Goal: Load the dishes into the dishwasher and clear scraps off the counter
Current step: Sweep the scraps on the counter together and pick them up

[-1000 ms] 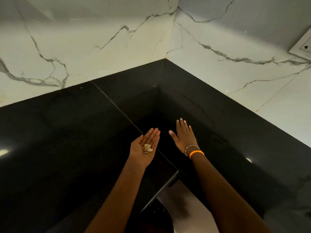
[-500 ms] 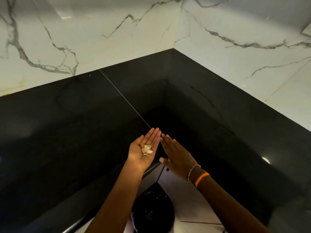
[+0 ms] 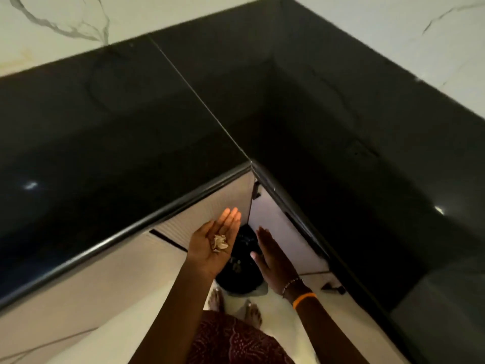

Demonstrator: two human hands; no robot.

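A: What's the room like, going from the left?

B: A glossy black worktop [image 3: 110,132] wraps an inner corner, with white veined marble wall [image 3: 52,24] behind it on the far left and far right. Pale cabinet fronts [image 3: 78,279] run under its rounded edge, and the floor [image 3: 110,342] below is light.

A: And the hands?

B: The left hand [image 3: 215,244] is palm up, fingers straight, its grip open and flat. The scraps [image 3: 220,243], a small pale heap, lie loose in the middle of that palm, not pinched. Just right of it, a black bin [image 3: 242,269] stands on the floor in the cabinet corner. The right hand [image 3: 273,261] hangs above the bin's right side, fingers straight, holding nothing, with a beaded bracelet [image 3: 290,283] and an orange band [image 3: 304,299] at the wrist.
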